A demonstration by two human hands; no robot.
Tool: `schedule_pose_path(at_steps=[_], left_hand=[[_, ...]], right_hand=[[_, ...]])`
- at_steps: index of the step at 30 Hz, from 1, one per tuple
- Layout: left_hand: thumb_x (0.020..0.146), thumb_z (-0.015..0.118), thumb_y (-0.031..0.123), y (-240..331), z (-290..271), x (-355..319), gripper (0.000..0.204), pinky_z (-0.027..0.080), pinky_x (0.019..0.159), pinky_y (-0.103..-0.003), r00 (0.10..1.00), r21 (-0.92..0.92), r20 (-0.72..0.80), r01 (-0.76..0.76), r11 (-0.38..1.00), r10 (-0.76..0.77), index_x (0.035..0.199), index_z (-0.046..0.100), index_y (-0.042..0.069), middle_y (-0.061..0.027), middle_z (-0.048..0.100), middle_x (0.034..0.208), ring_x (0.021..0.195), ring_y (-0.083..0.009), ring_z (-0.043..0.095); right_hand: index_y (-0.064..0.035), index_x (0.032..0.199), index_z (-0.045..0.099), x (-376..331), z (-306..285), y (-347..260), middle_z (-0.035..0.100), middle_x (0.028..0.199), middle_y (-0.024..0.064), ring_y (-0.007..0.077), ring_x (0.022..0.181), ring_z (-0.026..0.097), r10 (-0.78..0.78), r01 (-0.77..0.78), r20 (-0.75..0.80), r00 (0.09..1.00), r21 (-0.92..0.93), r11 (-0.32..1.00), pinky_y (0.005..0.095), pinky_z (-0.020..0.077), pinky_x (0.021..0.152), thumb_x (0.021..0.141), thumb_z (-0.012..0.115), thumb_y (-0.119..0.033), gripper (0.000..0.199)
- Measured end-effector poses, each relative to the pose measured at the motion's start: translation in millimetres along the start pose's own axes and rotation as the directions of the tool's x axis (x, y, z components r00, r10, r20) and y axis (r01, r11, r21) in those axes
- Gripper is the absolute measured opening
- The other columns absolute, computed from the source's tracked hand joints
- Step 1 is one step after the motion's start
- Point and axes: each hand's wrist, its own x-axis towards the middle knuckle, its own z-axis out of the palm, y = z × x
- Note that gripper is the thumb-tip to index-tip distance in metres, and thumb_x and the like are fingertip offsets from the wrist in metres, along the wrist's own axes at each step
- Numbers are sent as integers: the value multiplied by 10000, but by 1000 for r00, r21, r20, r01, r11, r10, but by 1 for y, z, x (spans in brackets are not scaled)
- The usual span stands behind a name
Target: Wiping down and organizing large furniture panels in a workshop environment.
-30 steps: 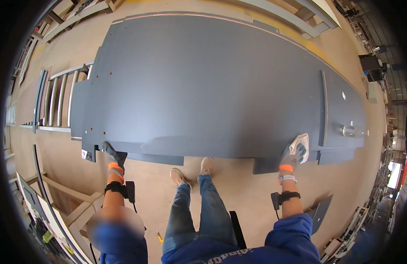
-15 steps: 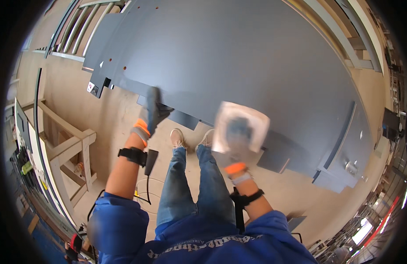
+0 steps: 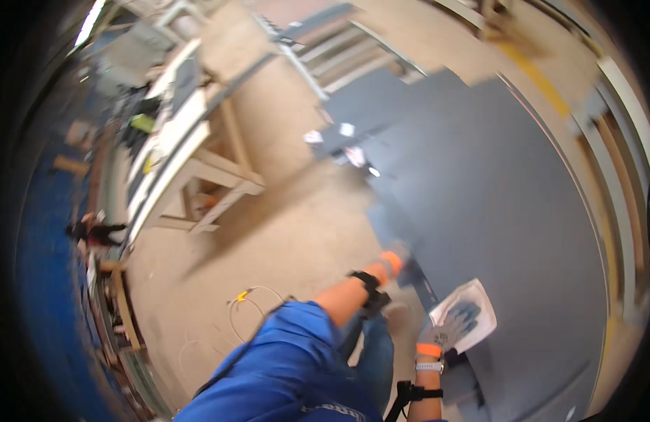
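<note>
My right hand (image 3: 453,325), gloved, lies over a white cloth (image 3: 484,325) with its fingers stretched out across it rather than bunched around it. The cloth is on the large dark grey sheet panel (image 3: 507,204), close to the edge nearest me. I'd judge the cloth light and limp, easy to fold or slide, best held under flat fingers or gathered by a corner. The panel looks stiff and smooth, probably heavy for its breadth and perhaps easy to scratch; I'd take it by its edges, with both hands well apart.

My left hand (image 3: 401,252) is smeared by motion beside that near edge; I cannot tell how its fingers stand or whether they touch the panel. The pale patches (image 3: 353,156) at the panel's far left corner are too blurred to identify. The panel's nearest end runs into the dark rim, and my right hand hides part of the cloth.
</note>
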Motion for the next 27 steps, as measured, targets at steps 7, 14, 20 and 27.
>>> schedule_pose_path(at_steps=[7, 14, 20, 27], left_hand=[[926, 485, 486, 85, -29, -43, 552, 509, 756, -425, 930, -277, -120, 304, 911, -347, 1001, 616, -44, -199, 667, 944, 866, -311, 651], [902, 525, 544, -33, -2, 16, 571, 461, 915, -403, 974, -363, 103, 224, 905, -199, 1188, 568, 51, -150, 635, 1124, 1012, -297, 603], [853, 516, 661, 77, -23, -24, 667, 516, 805, -445, 821, -878, 207, 396, 270, -532, 1031, 646, 32, -194, 685, 968, 898, -320, 664], [833, 606, 413, 72, -62, 0, 619, 513, 751, -442, 939, 207, 166, 264, 942, -300, 1270, 418, 17, -189, 664, 991, 852, -326, 646]], right_hand=[[-1, 1396, 406, 29, 124, 85, 472, 1393, 183, 286, 1329, 413, 30, 0, -208, 978, 144, 990, 420, 292, 1141, 927, 443, -404, 620], [1, 1413, 375, 41, 72, 118, 407, 1427, 196, 307, 1358, 336, 89, -60, -214, 973, 137, 989, 437, 235, 1152, 918, 436, -398, 639], [3, 1428, 347, 34, 63, 119, 351, 1457, 207, 325, 1384, 271, 119, -77, -225, 967, 188, 979, 451, 187, 1161, 911, 431, -393, 657], [4, 1445, 316, -1, 80, 113, 285, 1491, 220, 346, 1414, 195, 164, -68, -270, 949, 333, 941, 468, 131, 1172, 902, 424, -388, 679]])
